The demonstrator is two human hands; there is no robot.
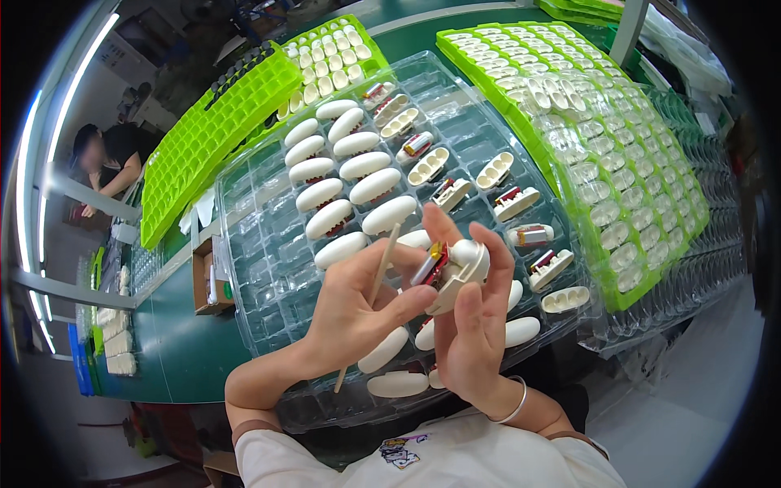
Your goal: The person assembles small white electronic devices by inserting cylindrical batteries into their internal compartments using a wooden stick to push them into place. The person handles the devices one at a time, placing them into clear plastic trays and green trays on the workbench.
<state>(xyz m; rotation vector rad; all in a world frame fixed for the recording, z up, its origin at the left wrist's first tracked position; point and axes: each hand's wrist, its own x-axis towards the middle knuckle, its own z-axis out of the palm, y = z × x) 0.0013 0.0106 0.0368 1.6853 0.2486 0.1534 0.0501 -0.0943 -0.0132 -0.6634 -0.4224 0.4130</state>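
My left hand [350, 305] is closed, its thumb and fingertips at a silver battery with red parts [430, 265]. A thin wooden stick [383, 264] is tucked between its fingers. My right hand [474, 329] grips an open white plastic case [464, 275], with the battery and red parts against the case's left side. Whether they are joined inside is hidden by the fingers. Below both hands lies a clear compartment tray [272, 272] with rows of white oval cases [389, 214]. On its right side sit opened case pieces [518, 203], several with red parts or silver batteries.
A green tray [220, 134] stands at the back left, beside another holding white pieces [332, 61]. A large green tray [561, 154] of white parts rests at the right on stacked clear trays [691, 195]. A cardboard box [210, 281] is at the left. Another person [110, 167] sits far left.
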